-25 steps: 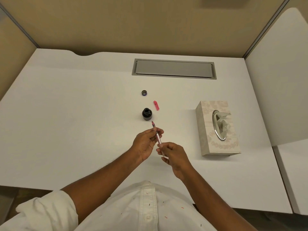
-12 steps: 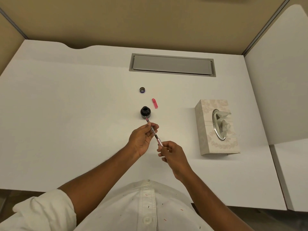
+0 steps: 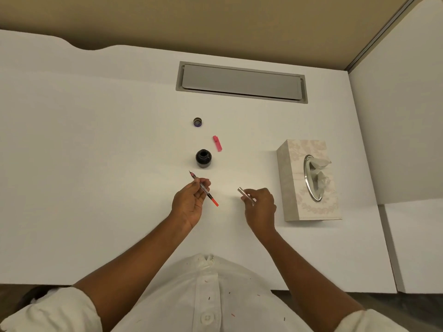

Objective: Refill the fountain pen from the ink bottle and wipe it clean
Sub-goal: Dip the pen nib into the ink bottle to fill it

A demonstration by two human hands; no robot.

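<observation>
Silver barrel (image 3: 242,192) is pinched in the right hand's (image 3: 261,208) fingers while the left hand's (image 3: 188,203) fingers pinch the nib section (image 3: 208,194), nib aimed at the open ink bottle (image 3: 203,158), presumably for filling.

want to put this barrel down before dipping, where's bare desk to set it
Bare desk lies between the ink bottle and the tissue box, just ahead of the right hand holding the barrel. The wide stretch left of the bottle is bare too. It is crowded behind the bottle, around the pink cap and bottle lid.
</observation>
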